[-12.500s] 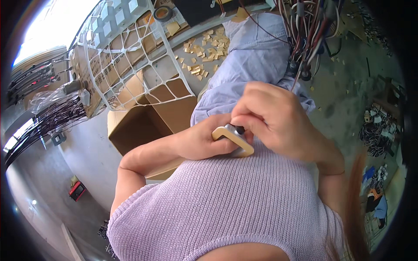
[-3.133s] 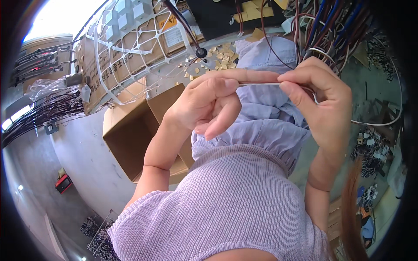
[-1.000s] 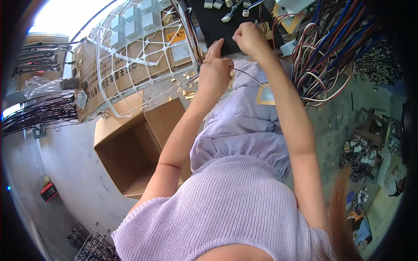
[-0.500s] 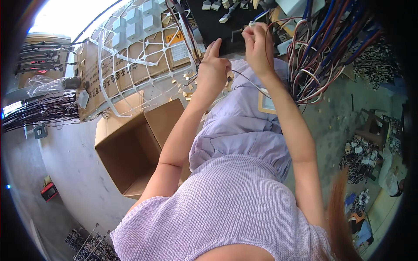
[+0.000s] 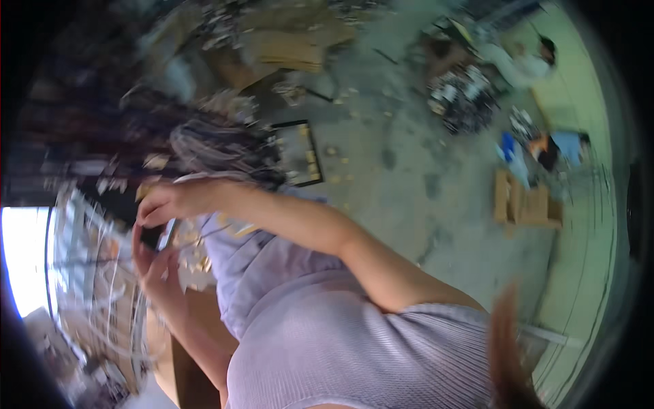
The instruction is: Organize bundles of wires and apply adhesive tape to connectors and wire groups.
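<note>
Both my hands are close together at the left, in front of the lilac cloth over my lap. My right hand has its fingers closed in a pinch; what they hold is blurred. Just below it, my left hand is curved, with its thumb apart from its fingers. Its fingertips reach up close to those of my right hand. A thin dark wire runs beside my hands toward my lap. Beyond my right forearm hangs a thick bundle of wires, smeared by motion.
A cardboard box stands below my left forearm, beside a white grid rack. A black rectangular frame is near the wire bundle. Farther right are a heap of parts and an open carton by the wall.
The view has swung to the right, showing more floor and wall. My hands have come closer together. The white piece at my right fingertips can no longer be made out.
</note>
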`<state>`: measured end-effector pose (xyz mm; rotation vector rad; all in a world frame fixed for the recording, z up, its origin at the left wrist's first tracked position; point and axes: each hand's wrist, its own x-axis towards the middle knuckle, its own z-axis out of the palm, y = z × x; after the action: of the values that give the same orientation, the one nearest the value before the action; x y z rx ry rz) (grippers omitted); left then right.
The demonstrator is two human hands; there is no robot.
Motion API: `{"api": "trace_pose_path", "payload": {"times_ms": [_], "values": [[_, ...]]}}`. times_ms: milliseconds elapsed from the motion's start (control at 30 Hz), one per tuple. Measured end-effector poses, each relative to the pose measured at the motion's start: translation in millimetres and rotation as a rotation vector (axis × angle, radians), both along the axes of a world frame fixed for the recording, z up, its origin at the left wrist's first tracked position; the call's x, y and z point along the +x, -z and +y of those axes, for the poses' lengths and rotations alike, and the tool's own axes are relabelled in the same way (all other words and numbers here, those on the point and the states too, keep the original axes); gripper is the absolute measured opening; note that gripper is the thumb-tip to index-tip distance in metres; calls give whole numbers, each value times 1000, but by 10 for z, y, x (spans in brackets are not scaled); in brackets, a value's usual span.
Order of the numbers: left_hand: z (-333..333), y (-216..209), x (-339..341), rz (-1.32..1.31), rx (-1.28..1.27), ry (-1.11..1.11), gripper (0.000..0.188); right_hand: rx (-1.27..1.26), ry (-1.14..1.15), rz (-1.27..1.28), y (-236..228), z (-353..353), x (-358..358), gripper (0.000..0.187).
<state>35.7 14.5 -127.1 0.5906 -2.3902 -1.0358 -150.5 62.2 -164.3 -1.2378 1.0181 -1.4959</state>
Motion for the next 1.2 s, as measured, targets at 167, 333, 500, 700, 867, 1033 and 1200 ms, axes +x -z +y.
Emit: {"api": "trace_pose_path", "payload": {"times_ms": [167,333,500,700,867,1033,1200], "values": [[45,36,73,66,17,10,12,156,-69,44,-217,157,109,22],[72,59,130,-26,-110,-155,14,52,339,417,-284,167,431,12],[118,67,175,-31,-57,-203,17,-20,502,676,-348,238,570,17],[159,71,219,59,70,-250,16,-30,487,360,-369,303,644,12],[138,-73,202,-96,-43,-133,12,27,569,295,-269,327,666,13],[101,-33,361,-178,383,-202,6,12,538,-73,-315,526,534,10],[131,-44,462,-178,1005,-121,9,102,432,-380,-554,1001,640,53]]}}
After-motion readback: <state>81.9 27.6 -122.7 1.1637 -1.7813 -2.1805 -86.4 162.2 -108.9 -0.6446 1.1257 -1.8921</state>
